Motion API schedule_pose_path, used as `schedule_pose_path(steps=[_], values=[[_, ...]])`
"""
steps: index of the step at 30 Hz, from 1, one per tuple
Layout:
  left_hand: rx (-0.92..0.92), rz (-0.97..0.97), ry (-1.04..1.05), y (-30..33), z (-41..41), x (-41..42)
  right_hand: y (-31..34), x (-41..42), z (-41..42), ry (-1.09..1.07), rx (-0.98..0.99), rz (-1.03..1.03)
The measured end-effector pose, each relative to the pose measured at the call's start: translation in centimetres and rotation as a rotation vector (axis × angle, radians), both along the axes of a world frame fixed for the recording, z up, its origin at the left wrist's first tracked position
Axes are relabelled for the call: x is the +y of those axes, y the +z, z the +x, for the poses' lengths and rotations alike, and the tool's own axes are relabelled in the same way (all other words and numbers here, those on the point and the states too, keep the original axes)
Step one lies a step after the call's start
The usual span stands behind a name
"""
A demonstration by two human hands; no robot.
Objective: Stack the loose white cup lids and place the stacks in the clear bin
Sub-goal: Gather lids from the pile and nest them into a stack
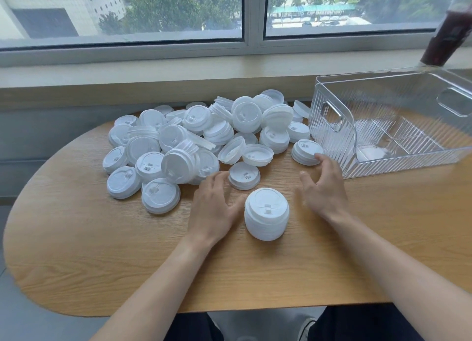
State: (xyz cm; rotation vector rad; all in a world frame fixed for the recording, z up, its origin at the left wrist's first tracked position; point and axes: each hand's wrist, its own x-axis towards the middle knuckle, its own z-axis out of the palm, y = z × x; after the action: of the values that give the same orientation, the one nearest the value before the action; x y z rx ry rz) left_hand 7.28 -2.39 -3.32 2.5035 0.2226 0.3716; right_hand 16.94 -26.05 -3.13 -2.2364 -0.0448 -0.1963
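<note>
Where the frame ends at the far right, the clear bin is cut off, so its right wall and far corner cannot be seen, and a dark bottle on the sill above it is blurred and partly out of view. Many lids in the loose pile overlap, hiding those underneath. The bin is transparent ribbed plastic with oval handle cut-outs and low dividers on its floor. The lids are round, matte white, with raised rims and small sip tabs; the oval table is pale wood with a visible grain. A neat stack of lids stands upright on the near part of the table, between the two hands. The left hand lies flat with fingers spread, its thumb just beside the stack's left side, its fingertips near a single lid. The right hand hovers with fingers spread and relaxed, apart from the stack, its fingertips touching or nearly touching a short stack beside the bin.
</note>
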Motion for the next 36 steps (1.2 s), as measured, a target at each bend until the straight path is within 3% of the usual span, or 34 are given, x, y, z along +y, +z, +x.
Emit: schedule_pose_path(steps=[8, 18, 31, 36], values=[[0.004, 0.193, 0.014, -0.7, 2.6, -0.6, -0.6, 2.2, 3.3, -0.057, -0.039, -0.163], [-0.041, 0.131, 0.008, -0.7, 4.0, -0.8, -0.7, 3.9, 5.8, -0.156, -0.064, -0.212], [-0.074, -0.221, -0.05, 0.0, 1.3, 0.0, -0.2, 1.6, 0.8, -0.001, -0.22, 0.192], [-0.087, -0.384, -0.038, -0.2, -0.8, 1.1, 0.2, 0.3, -2.5, 0.09, -0.146, 0.376]])
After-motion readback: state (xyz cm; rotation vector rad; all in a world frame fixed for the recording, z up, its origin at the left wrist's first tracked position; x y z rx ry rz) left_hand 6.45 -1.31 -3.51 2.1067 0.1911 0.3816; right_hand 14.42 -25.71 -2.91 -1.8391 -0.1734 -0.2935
